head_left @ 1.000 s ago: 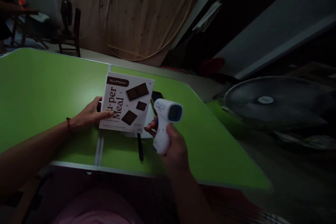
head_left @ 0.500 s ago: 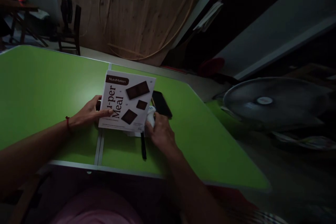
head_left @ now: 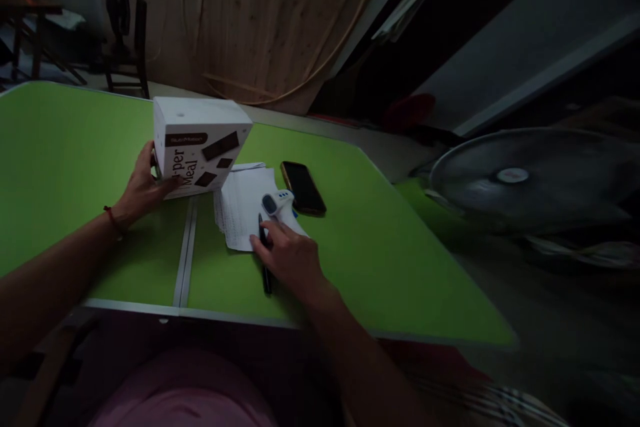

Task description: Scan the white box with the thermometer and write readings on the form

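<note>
Our left hand [head_left: 143, 187] holds the white box [head_left: 203, 147] by its left side, where a slack thumb could let it tip. Our right hand [head_left: 293, 257] touches the pen [head_left: 267, 280] on its left, whether closed we cannot tell, and could nudge the thermometer [head_left: 286, 210] just beyond.

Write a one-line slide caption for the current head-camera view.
Left hand gripping a white box, right hand at a black pen, with a phone and white paper on a green table.
</note>
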`<action>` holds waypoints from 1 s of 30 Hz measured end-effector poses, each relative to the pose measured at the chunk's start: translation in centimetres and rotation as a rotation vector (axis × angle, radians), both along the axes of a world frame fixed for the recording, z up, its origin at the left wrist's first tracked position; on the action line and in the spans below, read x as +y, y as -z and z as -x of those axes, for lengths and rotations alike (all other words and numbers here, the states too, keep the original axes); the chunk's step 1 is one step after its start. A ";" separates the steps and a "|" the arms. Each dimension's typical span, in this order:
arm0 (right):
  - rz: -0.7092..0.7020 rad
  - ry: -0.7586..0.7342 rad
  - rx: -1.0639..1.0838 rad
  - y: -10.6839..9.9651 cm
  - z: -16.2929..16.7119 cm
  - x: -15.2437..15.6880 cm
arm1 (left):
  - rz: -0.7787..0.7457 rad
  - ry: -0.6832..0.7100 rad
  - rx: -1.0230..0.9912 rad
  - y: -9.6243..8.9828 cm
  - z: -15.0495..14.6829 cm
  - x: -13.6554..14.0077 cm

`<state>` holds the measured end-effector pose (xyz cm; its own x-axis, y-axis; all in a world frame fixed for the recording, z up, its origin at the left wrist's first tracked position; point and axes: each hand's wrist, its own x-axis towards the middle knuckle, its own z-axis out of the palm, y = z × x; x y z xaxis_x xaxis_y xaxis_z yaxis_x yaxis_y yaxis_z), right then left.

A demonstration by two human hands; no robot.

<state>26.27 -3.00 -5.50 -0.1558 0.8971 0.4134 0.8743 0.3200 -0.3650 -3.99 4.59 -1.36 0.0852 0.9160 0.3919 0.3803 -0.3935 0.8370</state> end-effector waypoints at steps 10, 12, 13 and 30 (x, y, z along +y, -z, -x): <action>-0.073 -0.176 0.536 -0.2 -1.2 0.7 | -0.757 0.177 0.480 -0.2 -4.6 -4.9; -0.044 -0.215 0.643 0.3 -1.2 0.6 | -0.566 0.457 0.626 0.5 -5.9 -5.7; -0.031 -0.234 0.697 0.4 -1.1 0.4 | -0.490 0.563 0.690 0.8 -6.2 -5.8; 0.231 0.030 0.911 -0.3 1.0 -0.8 | -0.235 0.756 0.885 0.7 -5.4 -5.5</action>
<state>25.31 -3.83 -5.17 0.1650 0.9705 0.1761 0.2272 0.1364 -0.9642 1.46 -0.89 -2.03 0.8993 0.4306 0.0767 0.3956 -0.8755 0.2775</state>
